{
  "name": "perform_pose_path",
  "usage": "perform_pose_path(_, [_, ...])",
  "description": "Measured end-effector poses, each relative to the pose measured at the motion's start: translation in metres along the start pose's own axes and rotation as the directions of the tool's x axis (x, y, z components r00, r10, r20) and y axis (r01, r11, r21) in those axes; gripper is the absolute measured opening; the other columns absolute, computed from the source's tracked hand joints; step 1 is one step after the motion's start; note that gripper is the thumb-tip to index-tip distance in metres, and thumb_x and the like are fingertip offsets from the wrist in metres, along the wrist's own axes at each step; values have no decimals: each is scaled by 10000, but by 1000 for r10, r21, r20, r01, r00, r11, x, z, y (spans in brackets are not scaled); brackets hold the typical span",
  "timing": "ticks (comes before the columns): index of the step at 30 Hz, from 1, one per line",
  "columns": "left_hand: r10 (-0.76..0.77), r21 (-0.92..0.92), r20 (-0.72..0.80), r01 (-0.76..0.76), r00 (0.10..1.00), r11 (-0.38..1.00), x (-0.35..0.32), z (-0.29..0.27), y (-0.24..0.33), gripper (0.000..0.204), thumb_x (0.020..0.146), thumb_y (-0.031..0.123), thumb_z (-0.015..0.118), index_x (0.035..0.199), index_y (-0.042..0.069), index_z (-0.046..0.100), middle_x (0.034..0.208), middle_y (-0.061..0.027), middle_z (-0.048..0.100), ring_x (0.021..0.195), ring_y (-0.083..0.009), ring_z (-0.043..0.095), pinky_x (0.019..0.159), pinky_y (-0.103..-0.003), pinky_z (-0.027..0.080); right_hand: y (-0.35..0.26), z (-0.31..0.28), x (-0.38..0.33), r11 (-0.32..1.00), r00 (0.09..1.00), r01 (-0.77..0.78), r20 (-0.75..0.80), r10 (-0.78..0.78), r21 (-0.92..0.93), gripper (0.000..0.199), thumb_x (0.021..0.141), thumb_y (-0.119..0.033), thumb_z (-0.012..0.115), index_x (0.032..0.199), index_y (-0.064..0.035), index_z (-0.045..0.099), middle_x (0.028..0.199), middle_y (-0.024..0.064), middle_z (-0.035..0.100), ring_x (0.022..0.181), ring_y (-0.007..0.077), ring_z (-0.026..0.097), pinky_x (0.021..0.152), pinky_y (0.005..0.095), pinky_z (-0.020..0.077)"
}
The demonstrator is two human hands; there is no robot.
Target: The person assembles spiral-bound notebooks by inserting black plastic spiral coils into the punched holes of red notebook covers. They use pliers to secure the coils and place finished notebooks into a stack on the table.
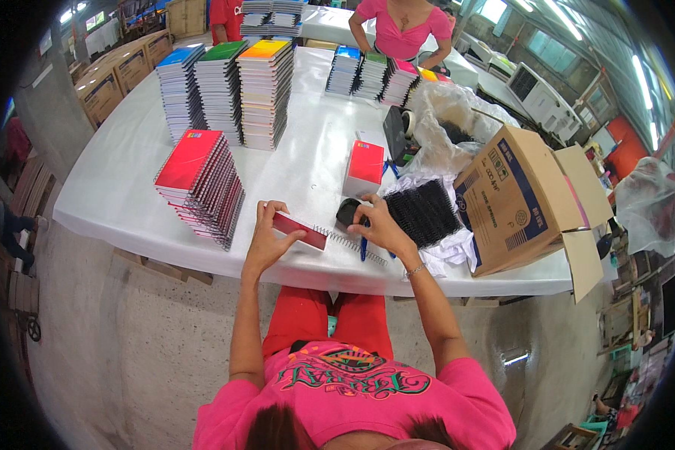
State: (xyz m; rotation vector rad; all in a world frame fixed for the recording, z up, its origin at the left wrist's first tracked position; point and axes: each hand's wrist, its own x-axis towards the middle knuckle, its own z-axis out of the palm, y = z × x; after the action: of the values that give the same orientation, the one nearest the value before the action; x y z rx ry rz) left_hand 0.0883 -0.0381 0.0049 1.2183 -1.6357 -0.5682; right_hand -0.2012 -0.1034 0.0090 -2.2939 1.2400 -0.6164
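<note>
My left hand [266, 238] grips a small red-covered notebook [301, 229] at the table's front edge, fingers on its far side and thumb on the near one. From the notebook's right end a long thin spiral binding coil [350, 244] stretches right, partly beyond the pages. My right hand [386, 226] hovers over the coil's outer part, thumb and forefinger curved and apart, with nothing visible between them. Just left of those fingertips sits a black rounded object [346, 212], partly covered, its kind unclear. A blue-handled tool [364, 249] lies partly under the coil.
Left stands a stack of red spiral notebooks [199, 187]; taller blue, green and yellow stacks [266, 94] rise behind. A red-topped pile [364, 169] is ahead. Black coils [424, 212] lie on white cloth beside an open cardboard box [514, 199]. Another person [405, 30] stands across the table.
</note>
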Motion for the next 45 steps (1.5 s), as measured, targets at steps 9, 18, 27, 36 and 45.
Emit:
perform_pose_path(9, [7,-49,58,-4,998,999,-4,0,-6,584,708,262,862,1102,72,474,1059,-92,402,1012,-258,467,950,-369,408,-3,8,-3,998,997,64,41,-65,21,432,728,-300,863,999,-80,610,1447,308,383,1318,431,398,1087,445,366])
perform_pose_path(18, [-12,-107,100,22,995,994,-8,17,-7,599,703,273,861,1115,68,477,1074,-82,411,1045,-237,466,934,-354,408,-18,0,-20,199,956,-243,269,-114,949,652,929,-398,685,1433,-97,402,1321,138,517,1217,229,551,1074,384,446])
perform_pose_path(27, [7,-71,98,0,995,997,-10,20,-12,605,702,270,868,1134,69,494,1106,-87,415,1048,-249,489,910,-367,437,-20,-14,-21,391,906,-208,327,-268,897,531,878,-295,707,1335,-81,542,1351,100,561,1248,211,545,1073,359,434])
perform_pose_path(36, [75,-88,86,-68,993,994,-9,18,-16,567,691,240,871,1091,78,503,1063,-74,433,1012,-229,482,897,-338,420,-37,-17,-18,758,926,-99,339,-167,645,532,832,-331,776,1259,-46,636,1253,96,622,1076,159,572,942,296,458])
perform_pose_path(45, [66,-160,90,-51,994,986,-7,20,-15,553,695,238,872,1077,77,507,1042,-49,434,981,-191,472,877,-310,422,-38,-15,-9,926,952,-216,278,129,309,456,824,-367,786,1107,-17,719,1138,116,666,1074,187,587,962,311,436])
